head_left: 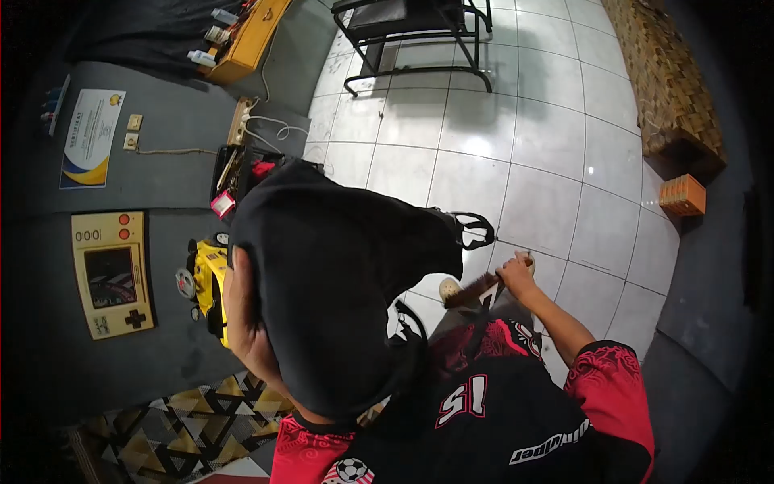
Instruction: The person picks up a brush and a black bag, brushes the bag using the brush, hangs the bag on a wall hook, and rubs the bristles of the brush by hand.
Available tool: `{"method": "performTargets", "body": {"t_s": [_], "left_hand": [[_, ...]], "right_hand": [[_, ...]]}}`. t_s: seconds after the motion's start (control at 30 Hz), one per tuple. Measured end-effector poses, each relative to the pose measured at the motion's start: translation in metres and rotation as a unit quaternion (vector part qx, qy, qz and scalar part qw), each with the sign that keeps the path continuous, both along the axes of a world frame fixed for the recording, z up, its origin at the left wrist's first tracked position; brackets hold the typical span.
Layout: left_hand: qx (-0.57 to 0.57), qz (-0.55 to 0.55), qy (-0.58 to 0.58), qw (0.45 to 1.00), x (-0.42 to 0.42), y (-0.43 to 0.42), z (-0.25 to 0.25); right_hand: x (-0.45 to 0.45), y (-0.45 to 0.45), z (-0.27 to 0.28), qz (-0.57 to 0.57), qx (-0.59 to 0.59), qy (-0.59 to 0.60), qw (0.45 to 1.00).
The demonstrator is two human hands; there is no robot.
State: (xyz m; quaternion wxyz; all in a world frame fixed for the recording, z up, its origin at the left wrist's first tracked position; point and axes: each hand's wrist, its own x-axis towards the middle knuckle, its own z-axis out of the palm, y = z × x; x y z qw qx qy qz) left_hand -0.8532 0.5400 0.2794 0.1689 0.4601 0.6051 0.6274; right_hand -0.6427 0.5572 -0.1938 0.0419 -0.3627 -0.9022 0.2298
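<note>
A large black cloth (322,274), with straps and white-edged loops hanging at its right side, is held up in front of me. My left hand (250,323) is at the cloth's left edge, its fingers partly hidden, with the cloth draped over my forearm. Lower right of the cloth, my right hand (516,273) is closed around the end of a brown-bristled brush (473,290), which lies low over my lap and points left. The brush does not visibly touch the cloth.
A black metal-framed chair (411,40) stands ahead on the tiled floor (540,177). A yellow toy car (211,282) and a black box of items (228,173) are at the left. An orange basket (682,195) and a woven piece (669,81) stand at the right.
</note>
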Motion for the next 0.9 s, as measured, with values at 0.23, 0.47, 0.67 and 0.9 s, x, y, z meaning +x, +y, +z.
{"method": "performTargets", "body": {"t_s": [0.23, 0.47, 0.67, 0.9], "left_hand": [[-0.084, 0.086, 0.29, 0.949, -0.011, -0.001, -0.013], [0.016, 0.001, 0.25, 0.968, 0.001, 0.029, 0.002], [0.043, 0.08, 0.261, 0.961, -0.006, 0.022, 0.031], [0.032, -0.007, -0.013, 0.999, -0.045, 0.016, -0.01]], "right_hand": [[-0.079, 0.022, 0.141, 0.054, -0.337, 0.368, 0.865], [-0.134, 0.03, 0.176, 0.221, -0.02, 0.417, 0.881], [-0.05, 0.008, 0.04, 0.199, -0.015, -0.134, 0.971], [0.058, -0.024, 0.01, -0.112, -0.21, 0.061, 0.969]]}}
